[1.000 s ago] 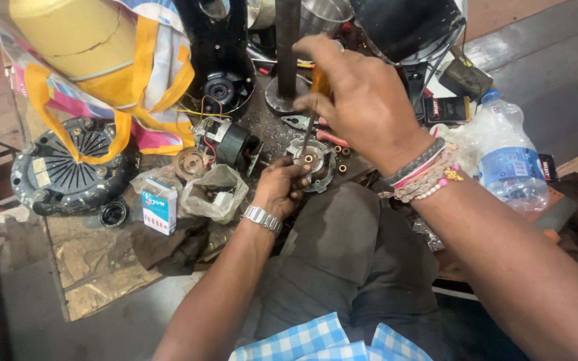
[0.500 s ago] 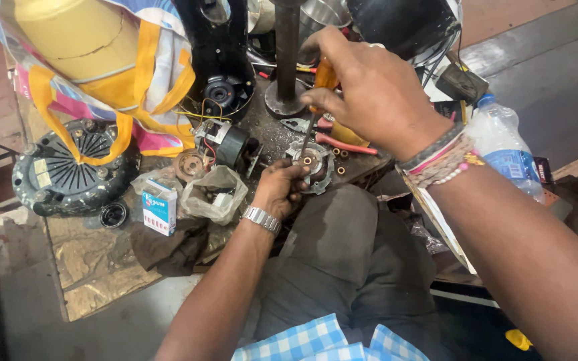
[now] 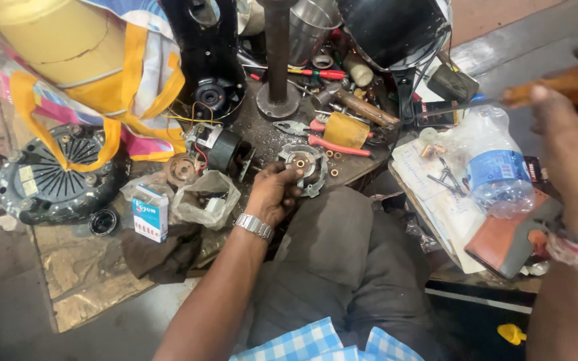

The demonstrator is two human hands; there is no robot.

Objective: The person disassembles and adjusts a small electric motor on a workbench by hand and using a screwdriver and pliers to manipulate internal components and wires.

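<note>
My left hand (image 3: 272, 194) grips a round grey metal motor cover (image 3: 306, 166) with a copper bush in its middle, holding it at the edge of the cluttered workbench above my knee. A metal watch sits on that wrist. My right hand (image 3: 573, 154) is raised at the far right, well away from the cover. It is closed on a wooden-handled tool (image 3: 566, 83), whose thin metal shaft points left over a plastic water bottle (image 3: 496, 167).
Red-handled pliers (image 3: 332, 142), a yellow tape roll (image 3: 346, 129) and an upright metal post (image 3: 277, 53) crowd the bench behind the cover. A small motor (image 3: 219, 147), plastic bag (image 3: 205, 197), small box (image 3: 150, 212) and black finned disc (image 3: 51, 170) lie left. A brown wallet (image 3: 503, 244) lies right.
My right hand has left the spot above the motor cover and swung far to the right with the wooden-handled tool. The left hand stays on the cover.
</note>
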